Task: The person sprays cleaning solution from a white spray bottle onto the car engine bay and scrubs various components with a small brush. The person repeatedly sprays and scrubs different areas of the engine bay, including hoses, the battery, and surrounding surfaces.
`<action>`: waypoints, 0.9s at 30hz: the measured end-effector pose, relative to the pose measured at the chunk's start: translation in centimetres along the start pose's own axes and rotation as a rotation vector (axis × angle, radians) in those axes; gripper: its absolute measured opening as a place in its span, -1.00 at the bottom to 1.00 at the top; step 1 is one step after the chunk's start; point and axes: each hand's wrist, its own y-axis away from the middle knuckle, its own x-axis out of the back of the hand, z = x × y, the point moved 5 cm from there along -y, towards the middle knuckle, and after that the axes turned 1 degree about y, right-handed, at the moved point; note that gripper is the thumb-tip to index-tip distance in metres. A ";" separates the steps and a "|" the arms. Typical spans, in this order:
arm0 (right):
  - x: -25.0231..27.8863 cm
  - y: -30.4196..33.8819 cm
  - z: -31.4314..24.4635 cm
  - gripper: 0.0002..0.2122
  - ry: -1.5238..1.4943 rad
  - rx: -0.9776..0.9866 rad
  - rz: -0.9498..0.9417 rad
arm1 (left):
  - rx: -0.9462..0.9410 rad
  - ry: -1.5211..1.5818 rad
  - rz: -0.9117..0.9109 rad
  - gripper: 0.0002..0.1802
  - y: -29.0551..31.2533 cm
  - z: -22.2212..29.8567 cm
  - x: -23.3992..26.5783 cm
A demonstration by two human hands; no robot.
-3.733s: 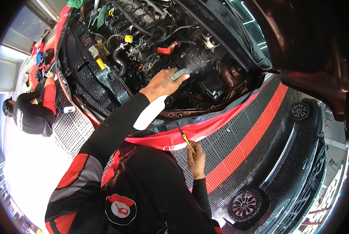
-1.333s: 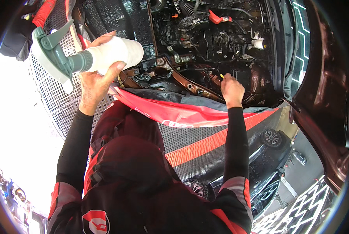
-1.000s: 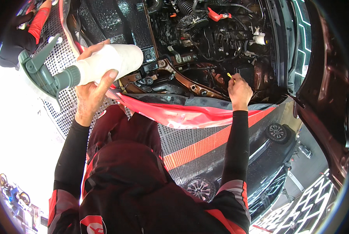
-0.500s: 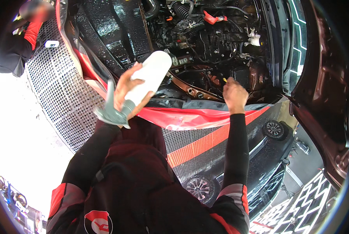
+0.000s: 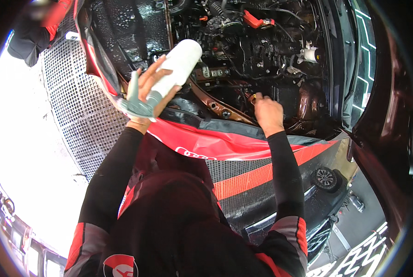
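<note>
My left hand (image 5: 146, 85) is wrapped round a white spray bottle (image 5: 182, 60) with a grey trigger head. The bottle is tilted, its base up toward the engine bay and its head down by my wrist. My right hand (image 5: 269, 114) is closed over the near side of the open engine bay (image 5: 225, 94). A small yellow part (image 5: 253, 98) shows at its fingertips; the rest of what it holds is hidden. Beside that hand runs a brown metal body rail (image 5: 215, 107). Wet black engine parts lie beyond it.
A red fender cover (image 5: 206, 139) drapes the near edge of the car. Red wrapping (image 5: 257, 20) covers a part farther in. At the far left, another person (image 5: 33, 39) is by a white object (image 5: 72, 35) on the grid floor (image 5: 79, 92). Right of me rises a brown panel (image 5: 377, 134).
My right hand has moved slightly left and nearer the brown rail. My left hand, still round the bottle, has shifted a little farther in. The whole view has shifted too.
</note>
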 end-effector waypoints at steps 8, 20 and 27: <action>1.5 -0.4 1.2 -0.87 -0.316 0.284 0.128 | -0.001 -0.081 0.022 -0.47 -0.2 0.8 -0.5; -10.9 -6.3 -4.6 -0.70 -0.125 0.603 -0.294 | 0.034 -0.207 -0.061 -0.35 -0.1 0.8 -0.5; -11.9 -5.6 -5.3 -0.57 -0.136 0.570 -0.376 | 0.076 -0.207 -0.095 -0.31 -0.1 0.4 -0.5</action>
